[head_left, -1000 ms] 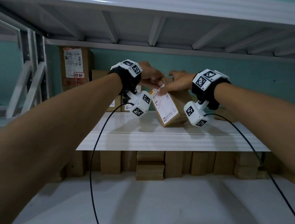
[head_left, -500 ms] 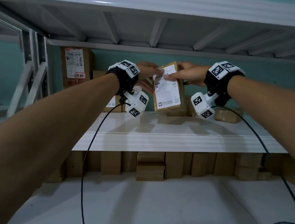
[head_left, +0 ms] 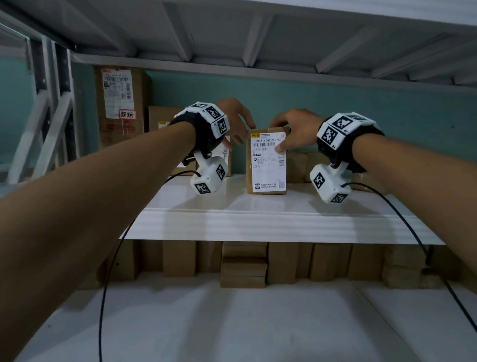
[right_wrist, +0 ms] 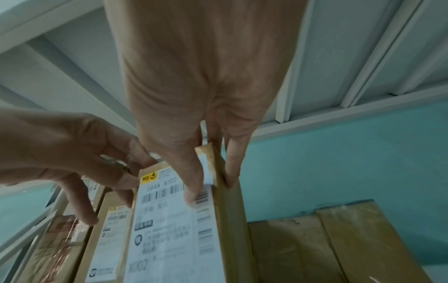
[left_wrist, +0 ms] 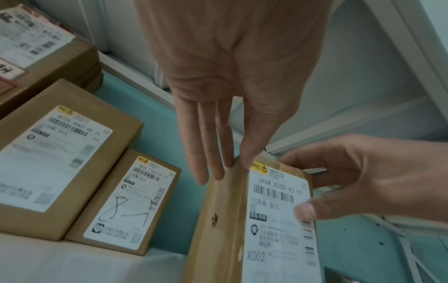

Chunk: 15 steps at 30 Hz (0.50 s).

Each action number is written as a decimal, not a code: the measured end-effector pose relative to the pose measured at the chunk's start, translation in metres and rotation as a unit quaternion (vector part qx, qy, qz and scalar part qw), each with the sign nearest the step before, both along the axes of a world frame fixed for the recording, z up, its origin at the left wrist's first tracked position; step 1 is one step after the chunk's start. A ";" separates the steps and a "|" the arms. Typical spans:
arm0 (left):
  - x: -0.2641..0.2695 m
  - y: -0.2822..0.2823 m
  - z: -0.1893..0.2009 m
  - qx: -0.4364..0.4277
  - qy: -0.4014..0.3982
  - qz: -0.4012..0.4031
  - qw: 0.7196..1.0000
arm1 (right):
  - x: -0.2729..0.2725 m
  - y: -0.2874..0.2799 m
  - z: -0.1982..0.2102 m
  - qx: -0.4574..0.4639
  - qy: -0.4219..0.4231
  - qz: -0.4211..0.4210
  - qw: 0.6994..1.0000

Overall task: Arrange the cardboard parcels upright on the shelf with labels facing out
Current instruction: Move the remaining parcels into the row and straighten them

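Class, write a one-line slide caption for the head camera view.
Both hands steady an upright labelled parcel on the white shelf, label facing out.

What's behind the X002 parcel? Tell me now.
Behind the X002 parcel, brown parcels lie against the teal wall. Whatever sits directly behind it is hidden.

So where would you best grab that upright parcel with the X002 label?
By its top end, from above and the front: the parcel stands tall and narrow on the shelf, sides free, so thumb on the label and fingers behind, as the right hand does.
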State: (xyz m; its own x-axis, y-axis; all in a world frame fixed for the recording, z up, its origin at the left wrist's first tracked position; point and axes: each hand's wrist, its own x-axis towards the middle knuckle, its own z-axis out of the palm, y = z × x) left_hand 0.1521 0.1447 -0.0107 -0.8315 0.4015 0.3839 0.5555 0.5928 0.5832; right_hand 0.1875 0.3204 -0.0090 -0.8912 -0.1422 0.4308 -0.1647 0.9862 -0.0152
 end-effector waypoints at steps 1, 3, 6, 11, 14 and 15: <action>0.000 0.000 0.001 -0.010 0.009 0.005 1.000 | -0.001 0.000 0.001 0.005 0.001 -0.003 1.000; -0.001 0.001 0.004 -0.029 0.024 0.016 0.999 | -0.002 0.000 0.003 0.016 0.004 -0.007 1.000; 0.002 0.006 0.007 -0.061 0.069 0.047 0.995 | -0.006 -0.002 0.003 0.023 0.019 -0.018 0.999; 0.002 0.012 0.010 -0.149 0.152 0.104 0.972 | -0.015 -0.004 0.002 0.027 0.032 -0.022 0.999; -0.002 0.012 0.012 -0.167 0.156 0.111 0.967 | -0.022 -0.006 0.002 0.022 0.035 -0.021 0.999; -0.003 0.013 0.012 -0.172 0.160 0.116 0.965 | -0.025 -0.007 0.002 0.022 0.035 -0.021 0.999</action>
